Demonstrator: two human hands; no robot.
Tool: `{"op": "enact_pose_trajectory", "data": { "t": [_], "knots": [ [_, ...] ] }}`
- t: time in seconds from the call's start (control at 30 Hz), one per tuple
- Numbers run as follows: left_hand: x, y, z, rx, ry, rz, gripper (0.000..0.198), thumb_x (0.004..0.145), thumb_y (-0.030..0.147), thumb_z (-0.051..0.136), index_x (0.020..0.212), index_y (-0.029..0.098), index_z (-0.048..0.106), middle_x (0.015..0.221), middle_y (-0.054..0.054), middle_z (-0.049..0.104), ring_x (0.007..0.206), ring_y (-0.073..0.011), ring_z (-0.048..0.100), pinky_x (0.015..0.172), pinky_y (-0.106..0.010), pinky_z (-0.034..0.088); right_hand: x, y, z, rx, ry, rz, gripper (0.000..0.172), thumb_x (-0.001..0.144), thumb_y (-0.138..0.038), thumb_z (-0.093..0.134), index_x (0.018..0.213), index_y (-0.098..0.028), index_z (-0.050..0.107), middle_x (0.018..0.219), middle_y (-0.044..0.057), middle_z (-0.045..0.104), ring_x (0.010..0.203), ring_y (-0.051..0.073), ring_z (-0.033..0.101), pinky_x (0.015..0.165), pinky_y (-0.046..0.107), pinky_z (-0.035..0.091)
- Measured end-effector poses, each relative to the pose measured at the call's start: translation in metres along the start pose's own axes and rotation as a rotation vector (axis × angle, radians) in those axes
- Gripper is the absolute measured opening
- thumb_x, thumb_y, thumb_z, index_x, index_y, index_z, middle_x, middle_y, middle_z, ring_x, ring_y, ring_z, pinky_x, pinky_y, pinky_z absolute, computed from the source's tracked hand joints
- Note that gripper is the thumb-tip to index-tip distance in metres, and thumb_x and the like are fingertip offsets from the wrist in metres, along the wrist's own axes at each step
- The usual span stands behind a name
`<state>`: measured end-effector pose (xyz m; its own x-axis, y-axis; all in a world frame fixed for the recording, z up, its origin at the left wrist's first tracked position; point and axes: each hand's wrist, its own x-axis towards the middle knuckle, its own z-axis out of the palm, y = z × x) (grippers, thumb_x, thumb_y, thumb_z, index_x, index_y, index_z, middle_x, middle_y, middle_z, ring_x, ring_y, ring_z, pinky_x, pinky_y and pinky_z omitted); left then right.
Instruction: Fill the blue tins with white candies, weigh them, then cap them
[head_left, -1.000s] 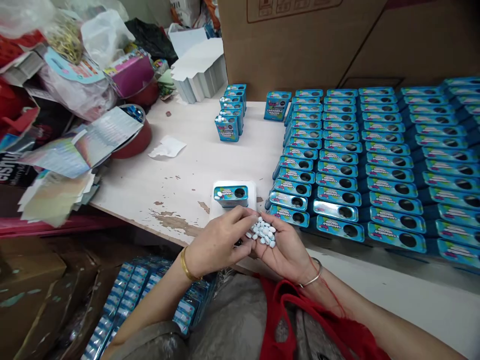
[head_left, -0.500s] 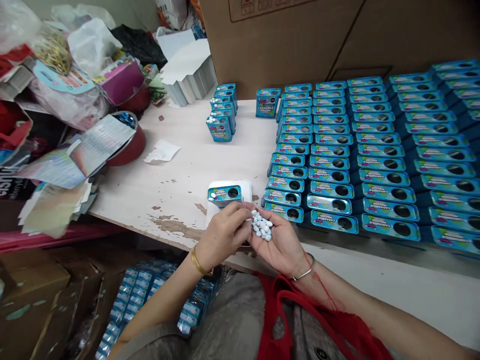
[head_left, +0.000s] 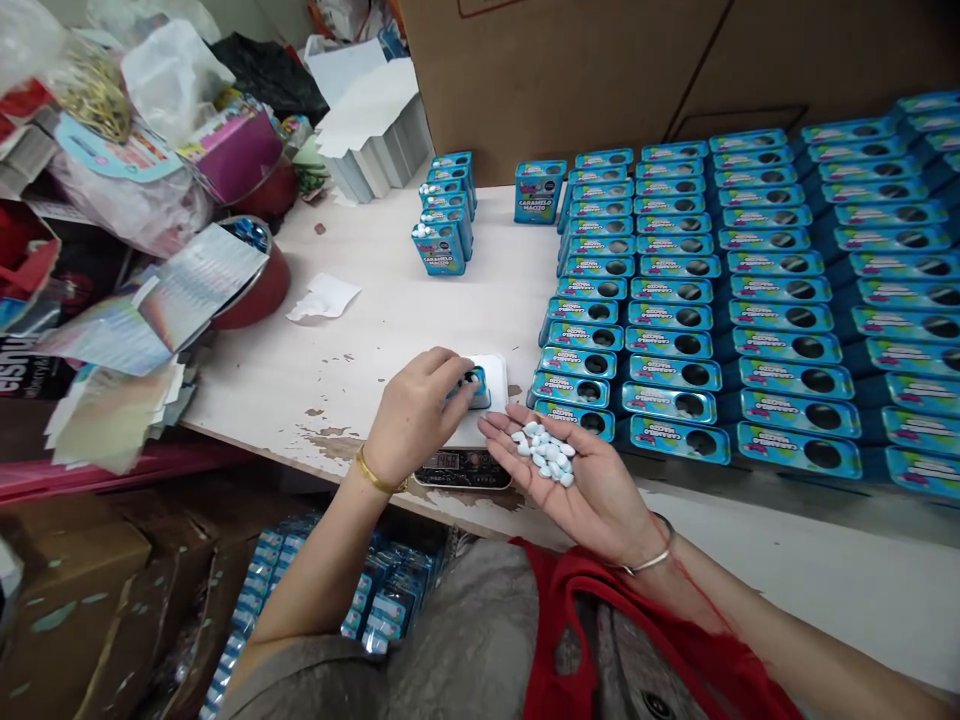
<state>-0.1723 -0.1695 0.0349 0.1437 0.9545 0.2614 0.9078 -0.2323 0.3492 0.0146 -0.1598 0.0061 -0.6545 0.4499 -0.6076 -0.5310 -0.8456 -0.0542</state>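
My right hand is turned palm up and cupped, with a small heap of pale blue and white candies in it. My left hand is over a small blue tin, its fingers bent together close to the round dark hole in the top. What its fingertips hold, if anything, is hidden. The tin stands on the white plate of a scale, partly covered by my left hand. Below the left fingers, the scale's lit display shows digits too blurred to read surely.
Many blue tins with round holes stand in rows at the right. A short row of tins topped with candies stands at the back, near stacked white card. A red bowl and bags crowd the left; a cardboard box rises behind.
My left hand has moved away from the candies in my right palm and over to the tin on the scale. My right hand has shifted slightly right, and the scale's display has come into view.
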Motion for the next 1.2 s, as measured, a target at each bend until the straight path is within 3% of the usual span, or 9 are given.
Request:
{"op": "enact_pose_trajectory", "data": {
  "t": [0.2, 0.3, 0.4, 0.47, 0.57, 0.7, 0.83, 0.97, 1.2],
  "knots": [
    [-0.022, 0.013, -0.011, -0.14, 0.126, -0.007, 0.015, 0.087, 0.015, 0.052, 0.1, 0.016, 0.06, 0.094, -0.006, 0.063, 0.089, -0.0144, 0.059, 0.08, -0.029, 0.048, -0.041, -0.039, -0.012, -0.046, 0.031, -0.159, 0.031, 0.089, -0.017, 0.038, 0.107, -0.008, 0.062, 0.113, 0.015, 0.068, 0.115, 0.024, 0.058, 0.096, 0.037, 0.05],
    [-0.038, 0.036, 0.007, -0.296, -0.104, 0.074, 0.012, 0.089, 0.017, 0.051, 0.098, 0.017, 0.059, 0.085, -0.004, 0.062, 0.081, -0.0125, 0.058, 0.073, -0.025, 0.047, -0.068, -0.066, -0.024, -0.083, 0.106, -0.367, 0.033, 0.091, -0.02, 0.034, 0.104, -0.016, 0.064, 0.112, 0.008, 0.069, 0.117, 0.019, 0.057, 0.096, 0.033, 0.05],
    [-0.048, 0.067, 0.045, -0.386, -0.464, 0.205, 0.019, 0.093, 0.021, 0.043, 0.105, 0.017, 0.057, 0.091, -0.005, 0.061, 0.083, -0.0128, 0.058, 0.073, -0.023, 0.047, -0.097, -0.084, -0.043, -0.13, 0.208, -0.566, 0.035, 0.093, -0.023, 0.031, 0.103, -0.023, 0.065, 0.111, 0.001, 0.07, 0.117, 0.014, 0.057, 0.096, 0.03, 0.049],
    [-0.049, 0.088, 0.073, -0.351, -0.633, 0.248, 0.023, 0.094, 0.025, 0.04, 0.112, 0.018, 0.054, 0.099, -0.005, 0.059, 0.085, -0.0134, 0.058, 0.073, -0.023, 0.047, -0.112, -0.089, -0.056, -0.142, 0.266, -0.662, 0.035, 0.093, -0.023, 0.032, 0.103, -0.024, 0.065, 0.111, 0.0, 0.07, 0.117, 0.013, 0.057, 0.097, 0.029, 0.048],
    [-0.045, 0.113, 0.107, -0.214, -0.725, 0.296, 0.027, 0.095, 0.028, 0.038, 0.117, 0.02, 0.049, 0.107, -0.006, 0.055, 0.087, -0.0152, 0.056, 0.071, -0.025, 0.046, -0.128, -0.09, -0.071, -0.109, 0.321, -0.729, 0.033, 0.091, -0.021, 0.034, 0.101, -0.022, 0.066, 0.111, 0.001, 0.07, 0.118, 0.014, 0.056, 0.099, 0.029, 0.048],
    [-0.045, 0.123, 0.135, -0.08, -0.782, 0.313, 0.017, 0.093, 0.024, 0.039, 0.099, 0.019, 0.054, 0.098, -0.004, 0.052, 0.076, -0.0135, 0.053, 0.064, -0.023, 0.041, -0.14, -0.086, -0.082, -0.012, 0.358, -0.731, 0.032, 0.09, -0.019, 0.036, 0.103, -0.019, 0.065, 0.113, 0.004, 0.069, 0.118, 0.016, 0.056, 0.097, 0.03, 0.05],
    [-0.052, 0.118, 0.134, -0.08, -0.75, 0.303, 0.013, 0.092, 0.025, 0.043, 0.09, 0.019, 0.054, 0.092, -0.002, 0.052, 0.07, -0.0116, 0.049, 0.06, -0.022, 0.038, -0.141, -0.079, -0.087, 0.094, 0.436, -0.668, 0.035, 0.089, -0.016, 0.035, 0.111, -0.019, 0.062, 0.115, 0.006, 0.068, 0.114, 0.019, 0.059, 0.09, 0.031, 0.055],
    [-0.054, 0.115, 0.11, -0.117, -0.584, 0.261, 0.02, 0.094, 0.028, 0.037, 0.094, 0.018, 0.055, 0.092, -0.003, 0.053, 0.079, -0.0122, 0.051, 0.066, -0.022, 0.04, -0.128, -0.067, -0.087, 0.161, 0.495, -0.5, 0.041, 0.088, -0.012, 0.032, 0.119, -0.018, 0.057, 0.116, 0.009, 0.067, 0.11, 0.022, 0.062, 0.083, 0.034, 0.058],
    [-0.067, 0.125, 0.091, -0.242, -0.411, 0.315, 0.027, 0.095, 0.032, 0.036, 0.09, 0.016, 0.058, 0.085, -0.004, 0.057, 0.078, -0.0128, 0.052, 0.068, -0.022, 0.042, -0.105, -0.046, -0.073, 0.135, 0.397, -0.254, 0.041, 0.088, -0.013, 0.034, 0.123, -0.015, 0.055, 0.119, 0.014, 0.065, 0.11, 0.026, 0.061, 0.083, 0.037, 0.057]
  ]
}}
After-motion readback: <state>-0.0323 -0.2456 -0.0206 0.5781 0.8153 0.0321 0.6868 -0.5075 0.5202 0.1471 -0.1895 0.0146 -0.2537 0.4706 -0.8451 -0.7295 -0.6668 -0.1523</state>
